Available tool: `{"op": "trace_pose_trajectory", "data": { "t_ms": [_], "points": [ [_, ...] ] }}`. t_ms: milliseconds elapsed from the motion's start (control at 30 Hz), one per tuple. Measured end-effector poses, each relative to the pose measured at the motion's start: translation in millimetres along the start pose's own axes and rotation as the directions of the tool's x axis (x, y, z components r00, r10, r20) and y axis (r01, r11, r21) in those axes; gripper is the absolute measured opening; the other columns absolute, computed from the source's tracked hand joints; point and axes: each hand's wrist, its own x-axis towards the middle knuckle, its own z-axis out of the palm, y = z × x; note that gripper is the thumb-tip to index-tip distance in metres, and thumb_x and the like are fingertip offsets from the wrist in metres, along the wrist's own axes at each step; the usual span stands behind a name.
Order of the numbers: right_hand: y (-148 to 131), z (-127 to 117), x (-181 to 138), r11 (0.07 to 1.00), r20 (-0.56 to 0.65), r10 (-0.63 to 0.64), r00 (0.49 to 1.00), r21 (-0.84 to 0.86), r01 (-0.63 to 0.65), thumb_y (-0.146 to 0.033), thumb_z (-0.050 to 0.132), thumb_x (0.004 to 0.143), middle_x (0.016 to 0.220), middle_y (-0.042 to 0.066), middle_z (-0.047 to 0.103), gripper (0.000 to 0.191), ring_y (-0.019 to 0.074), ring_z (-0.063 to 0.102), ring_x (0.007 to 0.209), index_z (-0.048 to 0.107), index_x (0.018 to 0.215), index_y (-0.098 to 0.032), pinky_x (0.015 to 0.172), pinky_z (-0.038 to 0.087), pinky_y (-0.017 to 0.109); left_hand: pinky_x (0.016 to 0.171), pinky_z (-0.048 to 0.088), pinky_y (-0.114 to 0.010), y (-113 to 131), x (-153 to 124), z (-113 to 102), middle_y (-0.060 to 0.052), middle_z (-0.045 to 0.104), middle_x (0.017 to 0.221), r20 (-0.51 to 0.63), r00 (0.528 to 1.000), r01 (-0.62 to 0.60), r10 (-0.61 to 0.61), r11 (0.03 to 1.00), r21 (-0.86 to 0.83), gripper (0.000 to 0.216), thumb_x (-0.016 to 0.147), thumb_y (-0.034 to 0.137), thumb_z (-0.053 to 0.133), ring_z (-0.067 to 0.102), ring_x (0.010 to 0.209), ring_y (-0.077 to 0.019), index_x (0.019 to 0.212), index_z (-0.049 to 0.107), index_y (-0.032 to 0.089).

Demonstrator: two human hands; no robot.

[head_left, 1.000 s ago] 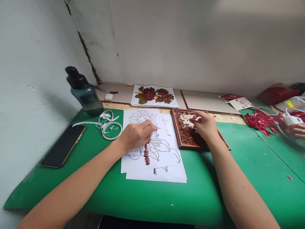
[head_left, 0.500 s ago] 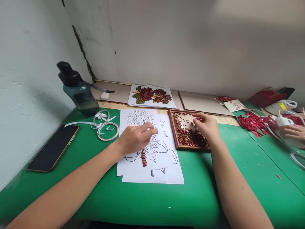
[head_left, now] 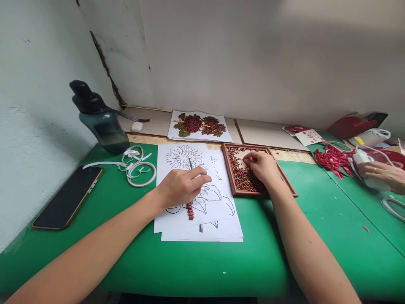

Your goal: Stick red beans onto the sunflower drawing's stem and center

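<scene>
My left hand [head_left: 185,185] is over a sheet of paper [head_left: 177,221] with a flower line drawing, its fingers curled together. What they hold, if anything, is hidden. Below that hand, a short row of reddish-brown beans [head_left: 190,212] runs down the drawing's stem. My right hand [head_left: 261,166] reaches into a brown-framed tray [head_left: 228,169], thumb and fingertips pinched together at the small red and green beans [head_left: 248,179]. Whatever sits between those fingertips is too small to make out. Part of the tray's right side is covered by my hand and wrist.
A phone [head_left: 68,198], two tape rings [head_left: 141,174] and a dark bottle [head_left: 99,120] stand on the left. Behind the paper lies a finished bean picture [head_left: 199,126]. On the right, another person's hand [head_left: 382,174] touches a white device near red scraps [head_left: 333,160].
My right hand has moved left and lowered to the beans in the tray, its fingertips now pinched. My left hand stays nearly in place. The other person's hand has shifted left.
</scene>
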Motion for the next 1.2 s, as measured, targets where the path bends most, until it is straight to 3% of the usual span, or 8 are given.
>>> {"op": "trace_pose_trajectory", "data": {
  "t_ms": [167,333,533,867,1033,1200],
  "points": [
    [1,2,1,0.999,-0.038,0.029,0.999,-0.014,-0.030,-0.023,0.056,0.084,0.094,0.010,0.080,0.021,0.0304,0.072,0.092,0.077,0.090,-0.023,0.079,0.051,0.040,0.047,0.044,-0.025,0,0,0,0.001,0.074,0.114,0.001,1.000,-0.014,0.014,1.000,-0.004,0.029,0.096,0.006,0.052,0.063,0.065,-0.0089,0.119,0.056,0.023],
    [2,-3,1,0.998,-0.044,0.057,0.997,0.033,-0.056,-0.023,0.056,0.085,0.108,0.009,0.081,0.034,0.0264,0.074,0.093,0.077,0.111,-0.023,0.084,0.055,0.039,0.047,0.045,-0.025,1,1,0,0.001,0.074,0.115,-0.013,1.000,-0.023,0.023,1.000,0.012,0.030,0.095,0.006,0.053,0.064,0.067,-0.0092,0.119,0.057,0.023],
    [1,-3,2,1.000,0.031,0.013,0.999,0.015,-0.014,-0.029,0.062,0.083,0.101,0.008,0.080,0.017,0.0269,0.073,0.094,0.079,0.086,-0.024,0.083,0.054,0.037,0.046,0.044,-0.025,0,0,0,0.002,0.075,0.114,-0.017,1.000,-0.012,0.012,1.000,0.021,0.030,0.095,0.007,0.053,0.063,0.065,-0.0089,0.120,0.058,0.023],
    [0,4,3,0.998,-0.007,-0.045,0.999,-0.045,0.045,-0.029,0.056,0.085,0.092,0.009,0.074,0.009,0.0285,0.065,0.085,0.064,0.083,-0.025,0.072,0.045,0.038,0.048,0.043,-0.027,2,0,1,0.000,0.076,0.117,0.065,0.998,0.009,-0.011,0.999,0.033,0.029,0.098,0.010,0.049,0.066,0.068,-0.0090,0.119,0.062,0.024],
    [-7,4,1,0.999,-0.124,0.001,0.992,-0.048,-0.007,-0.034,0.047,0.095,0.092,0.011,0.073,0.015,0.0282,0.063,0.082,0.060,0.094,-0.026,0.069,0.041,0.037,0.048,0.043,-0.028,2,0,1,0.002,0.077,0.112,0.054,0.999,0.000,-0.001,1.000,0.017,0.029,0.097,0.009,0.048,0.066,0.069,-0.0094,0.118,0.063,0.023],
    [-18,1,-2,0.999,-0.134,-0.018,0.991,-0.036,0.013,-0.039,0.042,0.100,0.082,0.010,0.071,0.026,0.0273,0.060,0.077,0.053,0.080,-0.027,0.067,0.037,0.037,0.048,0.041,-0.027,1,0,0,0.002,0.077,0.112,0.059,0.998,0.004,-0.006,1.000,0.020,0.029,0.097,0.009,0.048,0.067,0.070,-0.0096,0.118,0.064,0.022]
  ]
}}
